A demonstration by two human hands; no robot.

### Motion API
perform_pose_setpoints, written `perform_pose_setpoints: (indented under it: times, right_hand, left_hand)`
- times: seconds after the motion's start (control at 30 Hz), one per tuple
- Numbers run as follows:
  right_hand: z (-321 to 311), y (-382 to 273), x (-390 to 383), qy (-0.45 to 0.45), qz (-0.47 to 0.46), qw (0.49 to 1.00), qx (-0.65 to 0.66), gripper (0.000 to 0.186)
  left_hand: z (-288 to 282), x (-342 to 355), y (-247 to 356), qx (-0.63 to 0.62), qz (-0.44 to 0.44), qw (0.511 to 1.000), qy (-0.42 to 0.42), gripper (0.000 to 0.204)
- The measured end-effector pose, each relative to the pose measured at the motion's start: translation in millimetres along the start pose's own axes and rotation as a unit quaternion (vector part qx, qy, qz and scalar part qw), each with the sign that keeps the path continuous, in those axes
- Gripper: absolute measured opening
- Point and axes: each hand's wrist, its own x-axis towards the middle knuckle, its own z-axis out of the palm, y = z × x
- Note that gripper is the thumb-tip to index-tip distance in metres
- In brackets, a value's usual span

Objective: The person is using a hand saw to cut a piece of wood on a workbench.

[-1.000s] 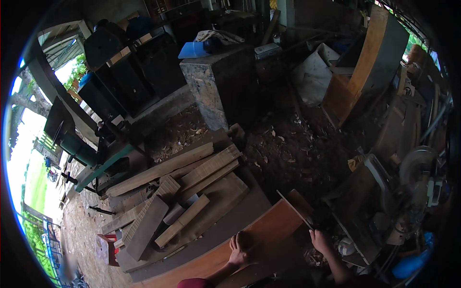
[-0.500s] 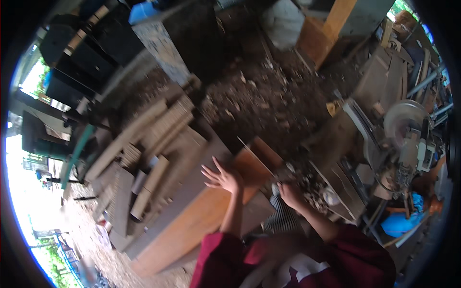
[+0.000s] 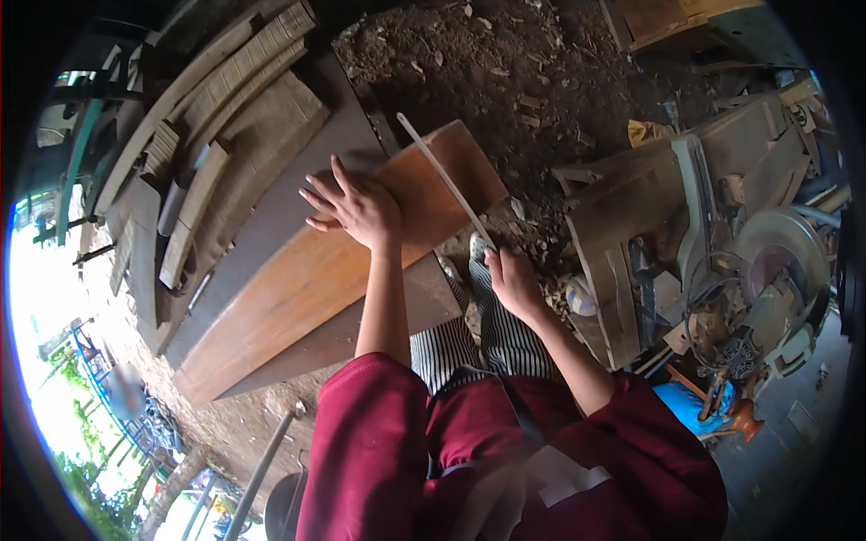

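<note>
A long wooden board (image 3: 280,293), orange-brown and smooth, lies slantwise over a dark, wide panel (image 3: 293,203). My left hand (image 3: 361,209) rests flat on the board with its fingers spread. Across the board's far right end runs a saw (image 3: 444,178), a long narrow metal blade seen nearly edge-on; its teeth cannot be made out. My right hand (image 3: 514,278) is closed round the saw's near end, just off the board's near edge. Fingers hide most of the handle. Beyond the blade, the board's end looks darker and redder.
Curved, grooved wood pieces (image 3: 248,77) are heaped at the left. A circular-blade machine (image 3: 780,261) stands at the right, beside leaning boards (image 3: 622,234). Wood scraps litter the dirt floor (image 3: 541,99). A blue plastic item (image 3: 686,408) lies at lower right.
The view has shifted, so the board and both hands appear higher in the picture. My left hand stays spread on the board; the right still grips the saw across it.
</note>
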Motion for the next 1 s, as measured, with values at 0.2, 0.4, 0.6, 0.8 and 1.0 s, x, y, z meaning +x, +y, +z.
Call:
perform_pose_setpoints:
  times: [0.2,0.4,0.6,0.8,1.0]
  right_hand:
    - [-8,-13,2,-0.047,0.059,0.997,0.012,0.031]
    - [0,-9,0,0.007,0.084,0.996,0.028,0.033]
    - [1,-13,4,-0.030,0.124,0.989,-0.068,0.034]
    - [-2,-23,29,-0.026,0.048,0.997,-0.050,0.034]
    - [-6,-18,4,-0.051,0.090,0.994,0.032,0.032]
  left_hand:
    - [3,-2,-6,-0.027,0.007,0.999,0.028,0.040]
    - [4,0,2,-0.034,0.004,0.999,0.027,0.035]
    - [7,0,-4,-0.050,0.005,0.998,0.033,0.033]
    - [4,-1,-2,-0.052,0.011,0.998,0.040,0.032]
    - [9,2,-10,-0.044,0.019,0.997,0.053,0.031]
